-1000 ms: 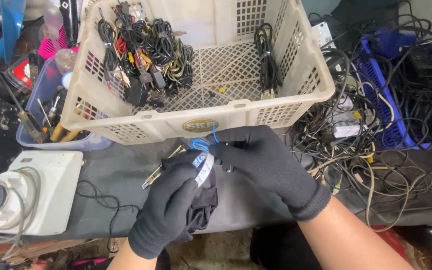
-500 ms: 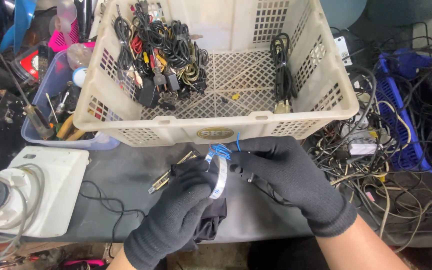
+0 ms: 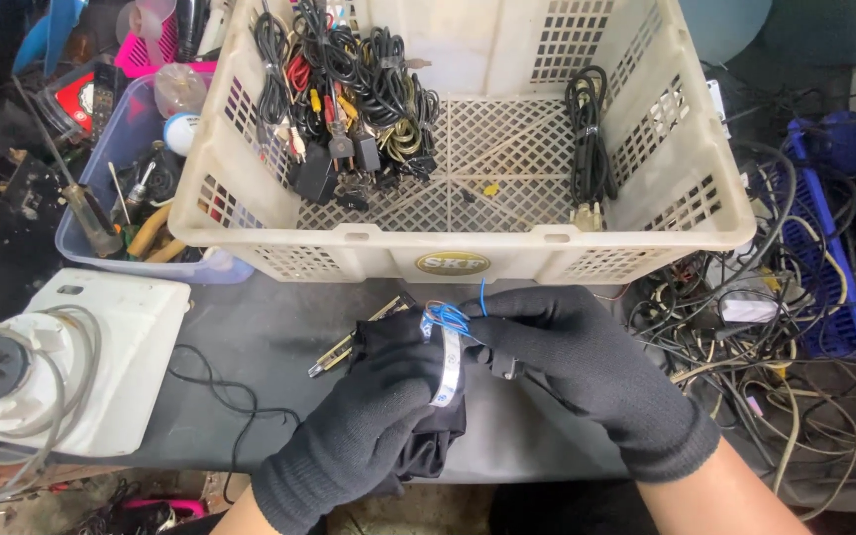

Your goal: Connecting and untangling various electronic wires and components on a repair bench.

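Both gloved hands, left hand and right hand, pinch a blue twist tie around the white cable bundle, seemingly half fastened, below the basket.

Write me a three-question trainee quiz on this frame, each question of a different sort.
1. True or false: both hands wear black gloves.
2. Multiple choice: where does the single black cable bundle lie in the cream basket? A) right side B) left side C) hanging over the front rim
3. Short answer: what do the left hand and right hand hold between them?

Key:
1. True.
2. A; the bigger heap of mixed cables fills the left side.
3. A small black part with thin blue wires and a pale strip, held over the dark tabletop in front of the basket.
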